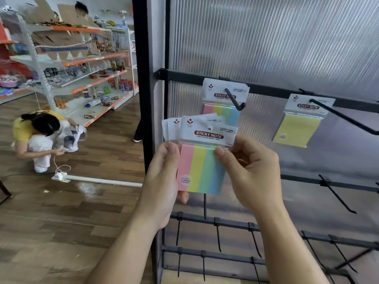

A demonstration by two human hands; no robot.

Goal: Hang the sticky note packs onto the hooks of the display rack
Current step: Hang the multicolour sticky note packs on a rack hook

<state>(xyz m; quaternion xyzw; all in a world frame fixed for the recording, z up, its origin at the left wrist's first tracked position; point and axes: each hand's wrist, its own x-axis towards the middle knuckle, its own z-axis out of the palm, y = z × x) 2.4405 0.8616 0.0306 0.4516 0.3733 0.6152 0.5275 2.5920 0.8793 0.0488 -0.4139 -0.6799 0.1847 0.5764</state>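
1. Your left hand grips the fanned stack of sticky note packs by its left edge, thumb on the front and fingers behind.
2. Your right hand pinches the front pack near its upper right edge, thumb on its face. It seems you are separating this one from the stack.
3. The stack is in front of the display rack, just below the left hook, where striped packs of the same kind already hang. A yellow pack hangs on the next hook to the right.
4. I judge this step as taking one pack for hanging. Next you must lift it free, bring the header hole to the upturned hook tip, and slide it on.
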